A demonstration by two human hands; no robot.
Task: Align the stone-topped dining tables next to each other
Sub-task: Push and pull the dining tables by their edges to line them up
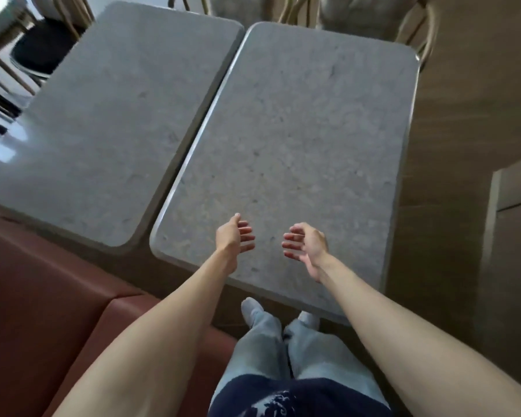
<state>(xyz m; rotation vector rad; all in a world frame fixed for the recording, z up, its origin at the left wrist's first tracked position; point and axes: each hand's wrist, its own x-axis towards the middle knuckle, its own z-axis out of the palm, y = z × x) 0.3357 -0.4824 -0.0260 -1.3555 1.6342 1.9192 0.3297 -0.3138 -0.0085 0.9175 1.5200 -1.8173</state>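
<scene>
Two grey stone-topped tables stand side by side. The left table [109,121] and the right table [301,139] are parted by a narrow gap along their long sides, slightly wider at the near end. The right table's near edge reaches closer to me than the left one's. My left hand [233,237] and my right hand [306,245] hover above the near end of the right table, palms facing each other, fingers loosely curled and holding nothing. Neither hand touches the stone.
A reddish-brown bench seat [42,290] runs along the near left. Wooden chairs [373,16] stand at the far ends of the tables, and a dark-cushioned chair [42,46] at the far left. A wooden cabinet [512,230] is on the right. My legs stand at the table's near edge.
</scene>
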